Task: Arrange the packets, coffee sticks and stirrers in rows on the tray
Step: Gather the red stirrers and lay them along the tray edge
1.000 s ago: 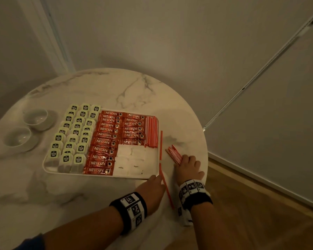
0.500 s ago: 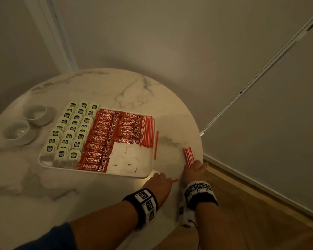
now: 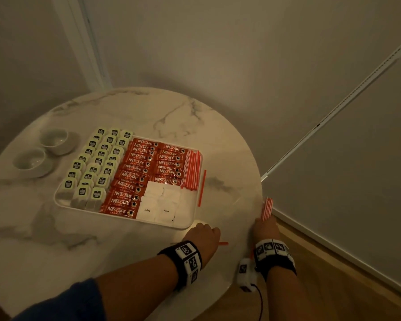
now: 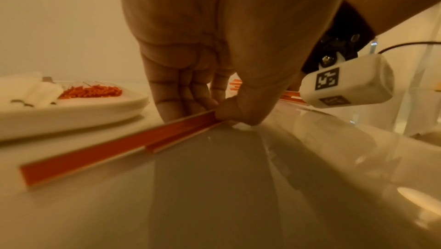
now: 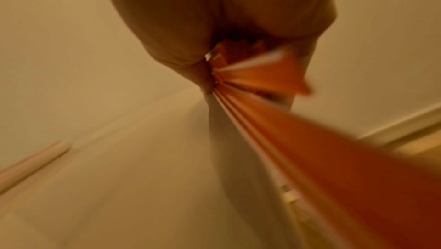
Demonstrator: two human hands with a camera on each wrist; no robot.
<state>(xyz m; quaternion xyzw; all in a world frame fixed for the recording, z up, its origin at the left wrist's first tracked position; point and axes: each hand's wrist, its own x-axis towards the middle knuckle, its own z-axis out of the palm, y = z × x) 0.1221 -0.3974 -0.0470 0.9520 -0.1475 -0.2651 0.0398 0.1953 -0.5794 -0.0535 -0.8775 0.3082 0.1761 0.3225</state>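
Head view: round marble table (image 3: 134,251), grey walls (image 3: 218,42)

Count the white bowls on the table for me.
2. Both sit left of the tray: far bowl nearer the wall, near bowl just in front of it. Both look empty. None seems hidden.
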